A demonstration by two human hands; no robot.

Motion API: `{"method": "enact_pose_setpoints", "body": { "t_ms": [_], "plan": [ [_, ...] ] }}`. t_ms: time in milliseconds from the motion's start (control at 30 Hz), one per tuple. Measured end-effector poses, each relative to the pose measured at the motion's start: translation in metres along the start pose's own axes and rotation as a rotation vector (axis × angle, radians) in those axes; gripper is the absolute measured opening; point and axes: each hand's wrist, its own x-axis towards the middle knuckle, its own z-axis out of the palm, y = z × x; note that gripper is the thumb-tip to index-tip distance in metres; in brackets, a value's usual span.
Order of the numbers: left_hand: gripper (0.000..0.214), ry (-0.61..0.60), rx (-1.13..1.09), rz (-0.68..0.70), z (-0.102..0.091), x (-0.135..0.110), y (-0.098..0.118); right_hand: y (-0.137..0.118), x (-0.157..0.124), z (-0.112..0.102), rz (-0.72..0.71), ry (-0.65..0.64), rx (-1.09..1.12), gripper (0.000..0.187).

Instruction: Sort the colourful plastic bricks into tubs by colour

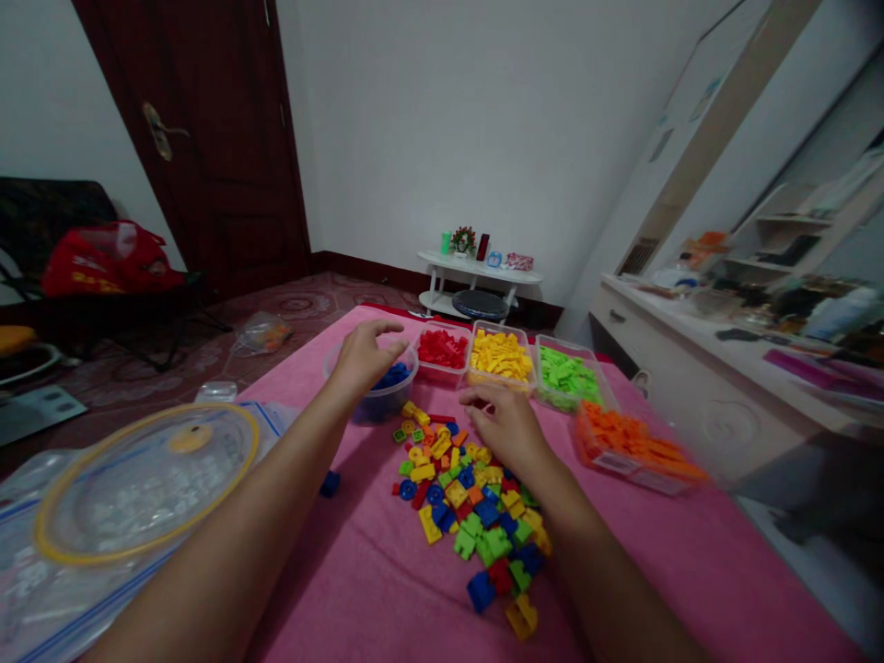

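My left hand hovers over the round clear tub of blue building blocks, fingers apart and nothing seen in them. Over the far right part of a loose pile of mixed building blocks is my right hand. Its fingers are bent, and whether a block is between them I cannot make out. Clear boxes behind hold red blocks, yellow blocks and green blocks. A box of orange blocks stands to the right. One blue block lies apart, near my left forearm.
A pink cloth covers the table. At the left lie a clear lid with a yellow rim and plastic bags. A low white stand is by the wall; a cluttered white dresser is at the right.
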Motion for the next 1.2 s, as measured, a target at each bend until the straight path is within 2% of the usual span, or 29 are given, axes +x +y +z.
{"method": "enact_pose_setpoints", "body": {
  "t_ms": [33, 100, 167, 267, 367, 500, 567, 700, 800, 867, 967, 1033, 1100, 1200],
  "plan": [
    [0.025, 0.005, 0.11, 0.068, 0.002, -0.002, 0.0, 0.003, -0.002, 0.006, -0.024, -0.049, -0.023, 0.027],
    [0.024, -0.023, 0.192, 0.163, 0.009, -0.008, 0.005, 0.008, -0.005, 0.017, -0.085, -0.145, -0.059, 0.04],
    [0.024, -0.139, 0.177, 0.229, 0.02, -0.016, 0.013, 0.011, -0.008, 0.026, -0.128, -0.229, -0.082, 0.05],
    [0.026, -0.353, 0.207, 0.334, 0.038, -0.029, 0.021, 0.014, -0.011, 0.035, -0.134, -0.318, -0.104, 0.055],
    [0.029, -0.506, 0.351, 0.391, 0.049, -0.041, 0.022, 0.013, -0.011, 0.031, -0.063, -0.331, -0.166, 0.049],
    [0.037, -0.803, 0.681, 0.326, 0.046, -0.051, 0.025, 0.01, -0.011, 0.015, 0.08, -0.379, -0.311, 0.036],
    [0.039, -0.909, 0.809, 0.29, 0.043, -0.055, 0.029, 0.005, -0.01, 0.008, 0.107, -0.366, -0.366, 0.027],
    [0.031, -0.877, 0.851, 0.25, 0.043, -0.056, 0.033, -0.007, -0.009, 0.007, 0.02, -0.272, -0.319, 0.018],
    [0.026, -0.85, 0.848, 0.228, 0.045, -0.056, 0.032, -0.013, -0.011, 0.016, -0.067, -0.329, -0.214, 0.021],
    [0.025, -0.839, 0.842, 0.215, 0.045, -0.055, 0.03, -0.013, -0.013, 0.021, -0.07, -0.354, -0.183, 0.026],
    [0.026, -0.77, 0.788, 0.203, 0.045, -0.054, 0.026, -0.007, -0.012, 0.022, 0.005, -0.316, -0.169, 0.02],
    [0.028, -0.666, 0.643, 0.201, 0.047, -0.051, 0.022, -0.003, -0.008, 0.018, 0.087, -0.248, -0.089, 0.013],
    [0.035, -0.591, 0.388, 0.165, 0.049, -0.048, 0.018, 0.0, -0.003, 0.013, 0.152, -0.162, 0.061, 0.014],
    [0.052, -0.631, -0.069, -0.02, 0.053, -0.044, 0.017, -0.001, 0.002, 0.005, 0.178, -0.122, 0.31, 0.037]
  ]
}}
